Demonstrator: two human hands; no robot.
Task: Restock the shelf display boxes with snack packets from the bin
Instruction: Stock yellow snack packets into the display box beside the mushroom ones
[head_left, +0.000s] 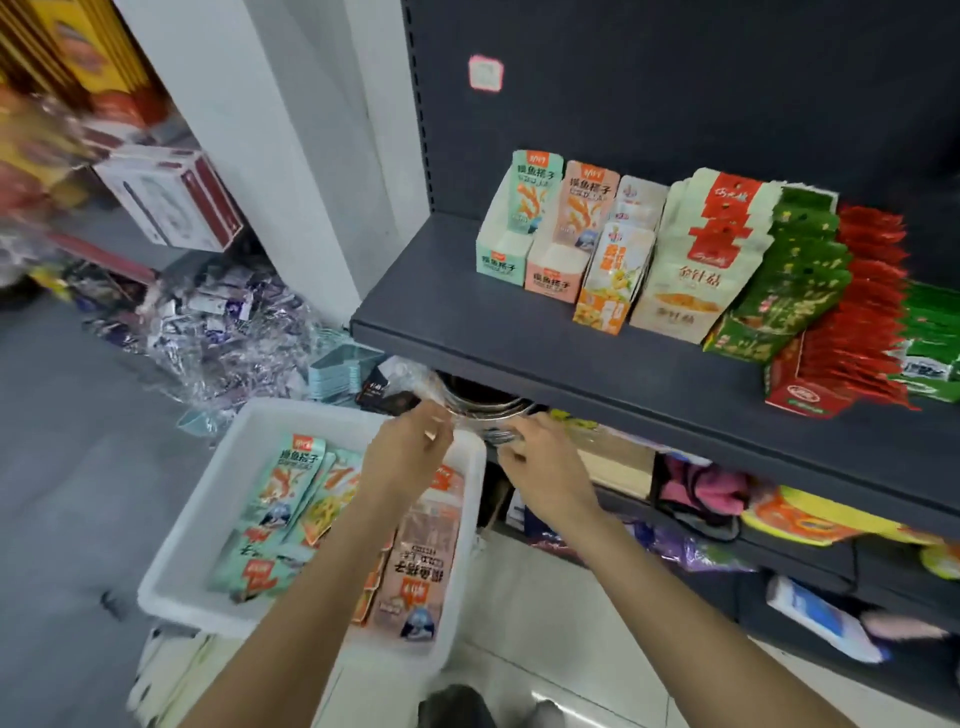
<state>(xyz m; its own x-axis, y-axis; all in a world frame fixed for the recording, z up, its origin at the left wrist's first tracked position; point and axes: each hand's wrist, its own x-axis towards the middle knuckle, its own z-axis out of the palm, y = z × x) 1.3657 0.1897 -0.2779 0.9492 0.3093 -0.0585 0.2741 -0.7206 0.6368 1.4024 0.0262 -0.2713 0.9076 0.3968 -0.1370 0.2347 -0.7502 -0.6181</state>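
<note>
Head view: both hands hover over the bin's (171, 582) far right corner, fingers curled; whether they pinch anything I cannot tell (motion blur). Left hand (402, 457) sits directly above the packets; right hand (545, 467) is just outside the rim. A pink packet (423, 561) lies at 6 o'clock from the left hand, long axis toward the person. Boxes (524, 249) stand at 1 o'clock on the shelf (519, 343).
</note>
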